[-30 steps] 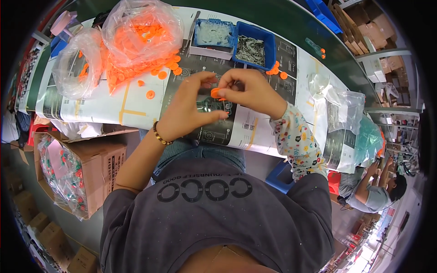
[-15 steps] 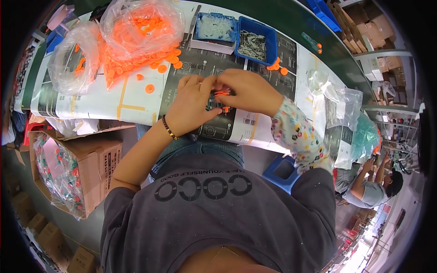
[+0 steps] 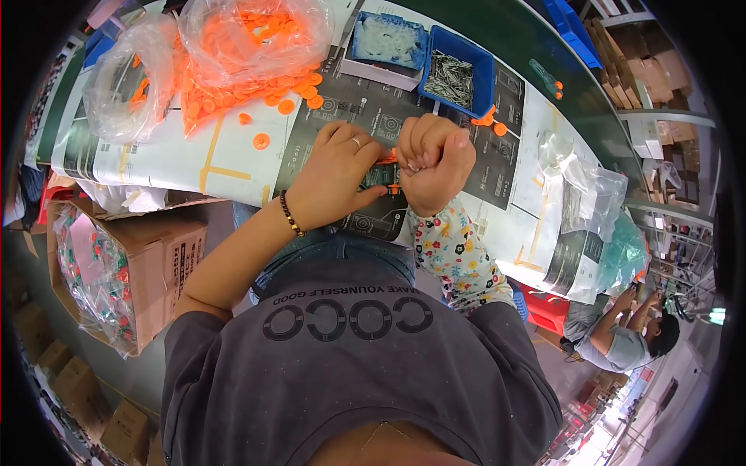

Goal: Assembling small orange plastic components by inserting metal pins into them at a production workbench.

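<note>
My right hand [image 3: 435, 163] has swung upright and in close since half a second ago, and here it is in the head view, fingers curled into a loose fist beside the orange ends [image 3: 393, 189] of a small green piece [image 3: 374, 180]; whether it pinches anything I cannot tell! My left hand [image 3: 330, 175] has the piece between bent fingers and thumb, right above the dark printed sheet [image 3: 365, 223]. Beyond my knuckles sits the blue tray [image 3: 486, 89] of metal pins [image 3: 449, 78], a shallower blue container [image 3: 388, 65] just beside it, and off to the left, a clear bag [image 3: 318, 31] bulging over loose orange discs [image 3: 261, 141]
</note>
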Action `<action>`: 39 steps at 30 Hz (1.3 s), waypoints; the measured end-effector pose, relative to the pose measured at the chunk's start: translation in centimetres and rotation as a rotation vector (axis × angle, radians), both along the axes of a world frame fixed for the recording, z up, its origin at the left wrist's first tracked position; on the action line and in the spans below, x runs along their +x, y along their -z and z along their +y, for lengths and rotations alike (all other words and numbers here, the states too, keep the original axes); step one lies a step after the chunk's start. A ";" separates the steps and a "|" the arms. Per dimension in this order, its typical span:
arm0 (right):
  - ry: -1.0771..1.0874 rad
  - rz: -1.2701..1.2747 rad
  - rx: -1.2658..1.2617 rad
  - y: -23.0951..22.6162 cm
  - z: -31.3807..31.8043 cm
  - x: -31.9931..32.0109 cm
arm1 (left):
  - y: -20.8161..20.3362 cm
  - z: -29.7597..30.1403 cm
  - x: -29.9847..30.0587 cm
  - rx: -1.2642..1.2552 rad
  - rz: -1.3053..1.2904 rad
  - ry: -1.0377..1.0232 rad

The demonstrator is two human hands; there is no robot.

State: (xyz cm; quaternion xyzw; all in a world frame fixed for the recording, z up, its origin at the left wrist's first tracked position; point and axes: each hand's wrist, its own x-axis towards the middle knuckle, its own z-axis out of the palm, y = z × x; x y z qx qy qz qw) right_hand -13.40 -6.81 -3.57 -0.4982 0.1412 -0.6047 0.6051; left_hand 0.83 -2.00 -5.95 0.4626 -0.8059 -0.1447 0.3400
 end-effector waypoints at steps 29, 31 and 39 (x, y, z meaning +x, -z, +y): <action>0.031 0.183 -0.146 0.7 0.9 -0.1 | -0.3 -0.4 -0.2 -0.043 -0.057 0.060; 0.040 0.141 -0.165 0.3 -0.1 -0.3 | -0.5 -0.3 0.2 0.041 -0.093 0.038; 0.328 -0.225 0.232 -5.1 -1.8 -10.9 | -7.4 -11.2 4.2 -0.250 0.055 -0.067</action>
